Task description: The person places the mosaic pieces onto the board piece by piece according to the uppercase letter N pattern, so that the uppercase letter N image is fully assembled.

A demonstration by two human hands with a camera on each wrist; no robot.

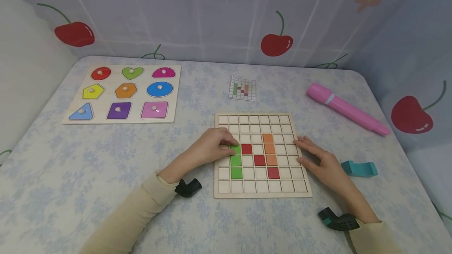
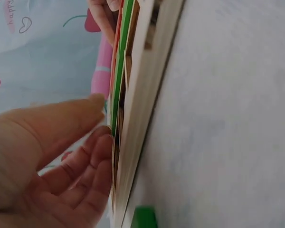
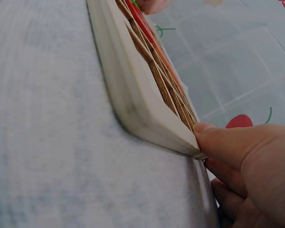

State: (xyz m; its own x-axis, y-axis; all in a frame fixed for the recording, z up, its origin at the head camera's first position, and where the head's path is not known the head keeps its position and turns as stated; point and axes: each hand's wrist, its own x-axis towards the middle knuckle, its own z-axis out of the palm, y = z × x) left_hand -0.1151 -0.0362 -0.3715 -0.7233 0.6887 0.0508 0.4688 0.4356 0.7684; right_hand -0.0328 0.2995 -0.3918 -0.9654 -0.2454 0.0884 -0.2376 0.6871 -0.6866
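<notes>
A wooden grid board [image 1: 261,195] lies on the table in front of the person. A column of green tiles [image 1: 236,160], several red tiles [image 1: 259,160] and a column of orange tiles [image 1: 270,149] sit in its cells. The left hand [image 1: 211,145] reaches over the board's left side. Its thumb and forefinger are spread at the topmost green tile, partly covering it; the left wrist view shows space between them. Relaxed, nearly straight fingers of the right hand [image 1: 323,166] touch the board's right edge. In the right wrist view, the thumb [image 3: 218,142] rests at the rim.
Behind the board lies a small pattern card [image 1: 242,88]. A knobbed shape puzzle [image 1: 141,85] occupies the back left. To the right are a pink pen-shaped object [image 1: 347,109] and a teal curved block [image 1: 359,169], the latter close beside the right hand.
</notes>
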